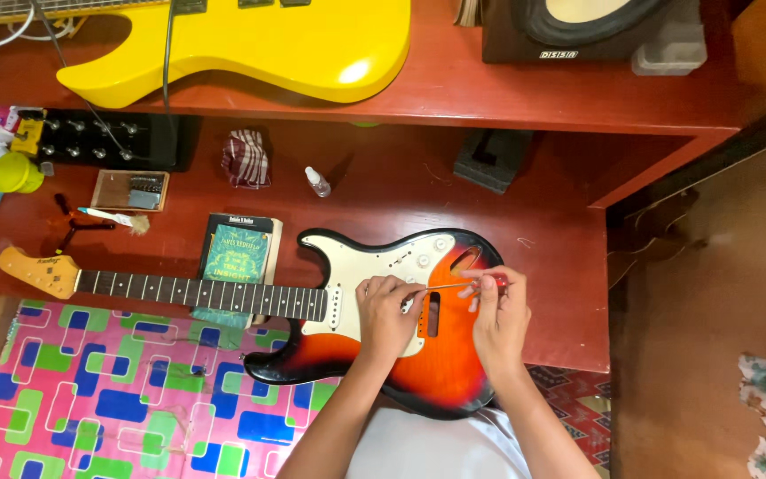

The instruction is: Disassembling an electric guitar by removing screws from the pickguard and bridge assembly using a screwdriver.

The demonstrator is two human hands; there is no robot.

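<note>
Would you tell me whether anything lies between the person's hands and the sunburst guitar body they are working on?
Nothing visible does. The left hand rests directly on the cream pickguard of the sunburst guitar, and the right hand holds a red-handled screwdriver whose thin shaft runs across to the left fingers. The book lies under the neck, off to the side.

Guitar repair workshop, home-style. Red wooden workbench [525,222] carries a sunburst electric guitar [454,372]. Above it: yellow guitar [294,44], speaker [578,27].

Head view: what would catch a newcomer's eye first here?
A sunburst electric guitar lies flat on the red table, with the left hand steadying a thin screwdriver that the right hand holds over its body. A bright yellow guitar lies on the shelf above.
</note>
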